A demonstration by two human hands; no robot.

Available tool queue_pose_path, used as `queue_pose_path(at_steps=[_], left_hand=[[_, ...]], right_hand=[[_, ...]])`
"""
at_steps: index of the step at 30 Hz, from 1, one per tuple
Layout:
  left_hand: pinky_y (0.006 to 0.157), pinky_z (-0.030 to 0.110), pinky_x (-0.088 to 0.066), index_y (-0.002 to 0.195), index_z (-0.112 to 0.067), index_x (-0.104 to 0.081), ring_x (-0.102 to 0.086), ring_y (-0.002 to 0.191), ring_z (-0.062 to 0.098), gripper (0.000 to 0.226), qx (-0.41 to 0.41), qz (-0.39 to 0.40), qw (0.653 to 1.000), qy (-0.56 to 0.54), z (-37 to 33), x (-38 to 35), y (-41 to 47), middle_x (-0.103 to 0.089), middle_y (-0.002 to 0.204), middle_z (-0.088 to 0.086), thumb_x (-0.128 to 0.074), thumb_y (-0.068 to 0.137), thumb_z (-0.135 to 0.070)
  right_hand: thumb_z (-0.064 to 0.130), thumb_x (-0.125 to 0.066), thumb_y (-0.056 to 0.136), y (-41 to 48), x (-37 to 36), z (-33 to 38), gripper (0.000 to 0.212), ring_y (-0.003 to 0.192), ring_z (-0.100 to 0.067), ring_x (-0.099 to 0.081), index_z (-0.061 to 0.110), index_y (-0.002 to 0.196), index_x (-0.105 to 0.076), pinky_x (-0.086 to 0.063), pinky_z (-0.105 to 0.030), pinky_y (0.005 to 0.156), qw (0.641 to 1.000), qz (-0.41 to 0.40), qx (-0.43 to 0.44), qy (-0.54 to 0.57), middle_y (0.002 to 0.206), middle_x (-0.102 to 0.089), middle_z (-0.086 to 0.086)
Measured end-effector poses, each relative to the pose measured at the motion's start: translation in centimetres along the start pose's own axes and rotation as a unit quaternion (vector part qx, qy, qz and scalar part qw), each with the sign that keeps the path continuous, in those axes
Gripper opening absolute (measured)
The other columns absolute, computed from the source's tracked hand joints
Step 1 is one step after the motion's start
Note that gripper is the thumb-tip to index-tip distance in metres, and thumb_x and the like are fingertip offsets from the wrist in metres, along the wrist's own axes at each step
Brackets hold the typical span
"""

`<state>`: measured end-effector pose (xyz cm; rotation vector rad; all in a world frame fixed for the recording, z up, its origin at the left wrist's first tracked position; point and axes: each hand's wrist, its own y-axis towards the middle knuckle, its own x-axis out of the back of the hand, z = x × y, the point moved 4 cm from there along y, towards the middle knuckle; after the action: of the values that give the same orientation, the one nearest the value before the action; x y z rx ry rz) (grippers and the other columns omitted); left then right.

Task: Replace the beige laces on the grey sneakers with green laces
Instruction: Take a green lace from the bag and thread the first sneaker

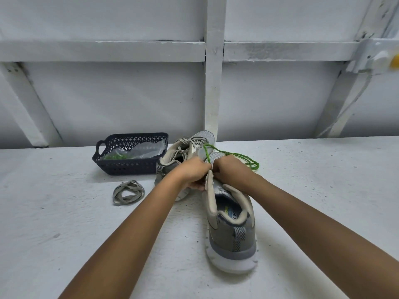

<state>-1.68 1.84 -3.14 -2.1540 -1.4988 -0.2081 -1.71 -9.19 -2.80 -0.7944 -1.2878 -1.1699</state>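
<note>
At the middle of the frame the left hand's (pixel 193 173) curled fingers grip the lacing edge of the near grey sneaker (pixel 232 225), while the right hand (pixel 228 170), touching it, is curled tight and seems to pinch the green lace (pixel 248 161), which loops away to the right. Just behind stands the far grey sneaker (pixel 183 152) with its beige laces in. A loose beige lace (pixel 128 192) lies left of the hands on the white table (pixel 64 212), and a dark basket (pixel 129 167) sits behind it.

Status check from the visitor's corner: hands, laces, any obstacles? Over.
Left hand grips near grey mesh sneaker; right hand pinches thin green lace at its eyelets. Flat beige lace coiled loose on white table. Far grey sneaker crowds close behind, beige-laced.
</note>
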Motion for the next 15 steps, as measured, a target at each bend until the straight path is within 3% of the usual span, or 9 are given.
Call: queue_pose_path(at_steps=[5,9,12,15], left_hand=[[0.04,0.018,-0.045,0.067,-0.012,-0.049,-0.05,0.047,0.011,0.033,0.0,-0.007,1.0,0.003,-0.2,-0.2,-0.3,-0.052,0.055,0.002,-0.04,0.098,-0.017],[0.04,0.017,-0.041,0.061,-0.016,-0.048,-0.048,0.041,0.01,0.034,-0.009,-0.041,0.999,-0.018,0.3,-0.5,-0.3,-0.05,0.046,-0.003,-0.047,0.094,-0.023],[0.059,0.031,-0.044,0.067,-0.012,-0.058,-0.052,0.059,0.019,0.034,-0.048,-0.108,0.992,-0.054,1.1,-1.2,-0.2,-0.059,0.061,0.007,-0.058,0.07,-0.046],[0.079,0.042,-0.051,0.084,-0.008,-0.066,-0.058,0.073,0.018,0.059,-0.064,-0.135,0.985,-0.089,2.0,-1.8,0.2,-0.07,0.084,0.013,-0.057,0.05,-0.055]], right_hand=[[0.019,-0.049,0.088,0.0,-0.3,-0.1,0.021,0.104,-0.033,-0.054,0.006,0.097,-0.063,-0.034,-0.032,0.069,0.996,-0.031,-0.013,-0.081,0.106,-0.06,-0.014],[0.023,-0.045,0.092,-0.4,-0.8,-0.7,0.026,0.11,-0.033,-0.046,0.003,0.102,-0.058,-0.039,-0.039,0.084,0.998,-0.033,-0.047,-0.032,0.111,-0.054,-0.017],[0.02,-0.044,0.094,-0.9,-0.8,-1.4,0.024,0.101,-0.035,-0.05,0.0,0.103,-0.054,-0.036,-0.037,0.08,0.994,-0.072,-0.071,0.045,0.11,-0.051,-0.019],[0.016,-0.045,0.097,-1.0,-0.5,-1.8,0.021,0.098,-0.035,-0.051,-0.001,0.106,-0.053,-0.036,-0.037,0.08,0.982,-0.113,-0.092,0.118,0.112,-0.049,-0.019]])
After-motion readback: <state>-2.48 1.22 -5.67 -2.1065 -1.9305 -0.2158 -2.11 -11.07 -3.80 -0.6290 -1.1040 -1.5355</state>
